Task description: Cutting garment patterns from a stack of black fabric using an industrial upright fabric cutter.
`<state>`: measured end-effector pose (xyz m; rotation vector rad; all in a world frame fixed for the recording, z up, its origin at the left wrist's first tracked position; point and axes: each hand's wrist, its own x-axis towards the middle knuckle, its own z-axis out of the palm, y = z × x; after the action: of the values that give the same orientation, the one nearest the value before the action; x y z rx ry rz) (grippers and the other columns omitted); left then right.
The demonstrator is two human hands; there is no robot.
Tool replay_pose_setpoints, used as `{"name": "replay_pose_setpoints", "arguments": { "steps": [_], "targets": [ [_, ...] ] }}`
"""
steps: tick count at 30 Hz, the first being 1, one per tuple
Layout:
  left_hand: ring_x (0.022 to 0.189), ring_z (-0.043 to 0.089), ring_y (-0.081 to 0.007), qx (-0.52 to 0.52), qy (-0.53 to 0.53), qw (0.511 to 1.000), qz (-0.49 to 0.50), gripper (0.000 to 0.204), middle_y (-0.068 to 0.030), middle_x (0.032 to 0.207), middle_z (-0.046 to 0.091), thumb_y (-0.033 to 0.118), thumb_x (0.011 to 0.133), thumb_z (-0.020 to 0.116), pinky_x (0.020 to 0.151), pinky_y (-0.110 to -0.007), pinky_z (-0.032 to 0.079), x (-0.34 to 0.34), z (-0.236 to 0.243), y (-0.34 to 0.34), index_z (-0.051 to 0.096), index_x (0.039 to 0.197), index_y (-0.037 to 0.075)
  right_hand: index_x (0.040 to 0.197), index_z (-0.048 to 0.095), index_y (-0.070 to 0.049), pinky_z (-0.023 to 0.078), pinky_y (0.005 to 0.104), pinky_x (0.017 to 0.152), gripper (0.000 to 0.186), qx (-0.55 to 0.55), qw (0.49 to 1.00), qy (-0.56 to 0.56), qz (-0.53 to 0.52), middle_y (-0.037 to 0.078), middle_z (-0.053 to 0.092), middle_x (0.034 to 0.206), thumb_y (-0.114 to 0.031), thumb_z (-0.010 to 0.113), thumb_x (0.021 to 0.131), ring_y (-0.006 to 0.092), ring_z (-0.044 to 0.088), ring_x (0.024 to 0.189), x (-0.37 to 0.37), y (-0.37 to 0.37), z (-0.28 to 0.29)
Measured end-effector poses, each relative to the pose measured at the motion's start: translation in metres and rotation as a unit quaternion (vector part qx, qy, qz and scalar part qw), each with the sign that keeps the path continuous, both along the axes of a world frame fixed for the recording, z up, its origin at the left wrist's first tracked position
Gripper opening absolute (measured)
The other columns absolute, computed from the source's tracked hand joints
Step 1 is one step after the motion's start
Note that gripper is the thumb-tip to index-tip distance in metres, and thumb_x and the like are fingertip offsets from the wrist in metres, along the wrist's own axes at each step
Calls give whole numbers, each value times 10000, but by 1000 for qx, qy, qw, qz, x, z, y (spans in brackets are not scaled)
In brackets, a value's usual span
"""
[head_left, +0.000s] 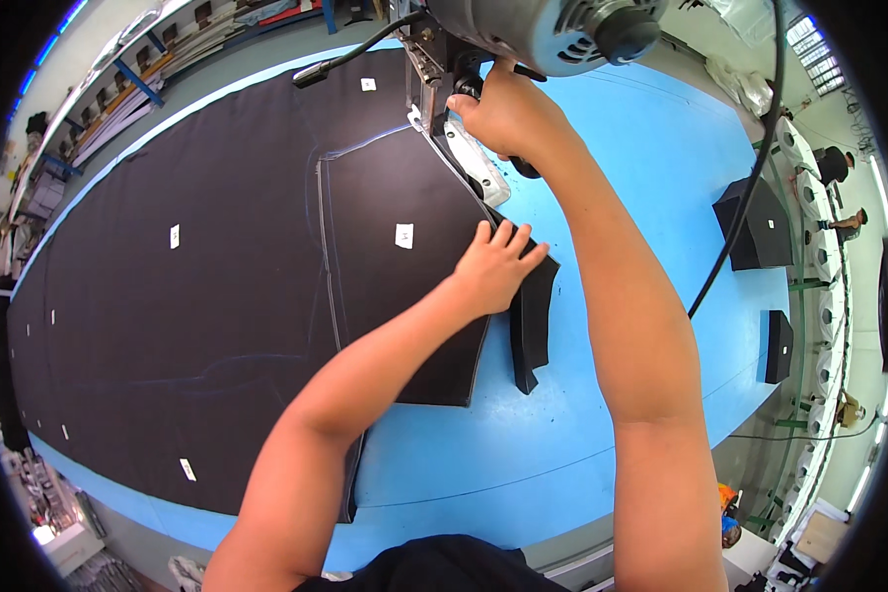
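Note:
A thick stack of black fabric (187, 296) lies spread over a blue cutting table (622, 197). My right hand (503, 111) grips the handle of an upright electric cutting machine (483, 59) standing at the far edge of a cut panel. My left hand (495, 264) lies flat, fingers spread, on the cut black panel (405, 266) near its right edge. A narrow cut strip of black fabric (533, 326) hangs beside that hand. Chalk lines mark the fabric.
Small white labels (404, 235) dot the fabric. A black power cable (750, 187) runs from the machine over the table's right side. Two black fabric bundles (760, 227) (777, 345) sit at the right. Shelving stands at the left; other people work far right.

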<state>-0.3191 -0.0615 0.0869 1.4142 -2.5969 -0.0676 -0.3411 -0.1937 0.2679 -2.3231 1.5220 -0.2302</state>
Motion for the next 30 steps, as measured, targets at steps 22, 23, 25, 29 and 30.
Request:
{"name": "replay_pose_setpoints", "arguments": {
  "steps": [22,23,25,29,30],
  "targets": [
    [1299,489,-383,207,303,930,31,684,-214,1487,492,351,952,638,1076,-519,404,-195,-35,128,430,1523,38,1370,473,181,586,473,801,736,38,994,68,77,283,734,838,-425,607,974,408,746,860,-47,-22,5],
    [1271,503,-381,293,357,882,95,745,-234,1503,469,394,934,668,1049,-507,420,-197,-27,145,424,1519,4,1405,410,194,584,471,799,780,45,995,66,60,287,730,833,-423,610,972,412,744,859,-52,-19,6],
    [1213,525,-391,311,329,887,87,961,-283,1510,436,416,846,766,1008,-478,441,-204,-20,166,333,1537,-92,1456,303,217,580,472,801,861,37,996,68,51,296,725,836,-420,617,969,419,739,855,-62,-13,8],
    [1265,514,-424,307,305,899,62,957,-312,1514,432,256,814,748,1075,-479,435,-223,-26,175,270,1558,-111,1501,227,204,568,469,854,925,-28,995,53,78,345,717,935,-449,613,972,432,731,947,-84,-1,3],
    [1274,512,-424,311,304,900,40,942,-311,1520,429,221,806,732,1080,-477,434,-229,-30,171,272,1558,-111,1443,435,160,551,453,951,740,-105,992,2,76,366,704,1064,-380,596,964,433,709,1084,-88,5,-3]
  ]
}}
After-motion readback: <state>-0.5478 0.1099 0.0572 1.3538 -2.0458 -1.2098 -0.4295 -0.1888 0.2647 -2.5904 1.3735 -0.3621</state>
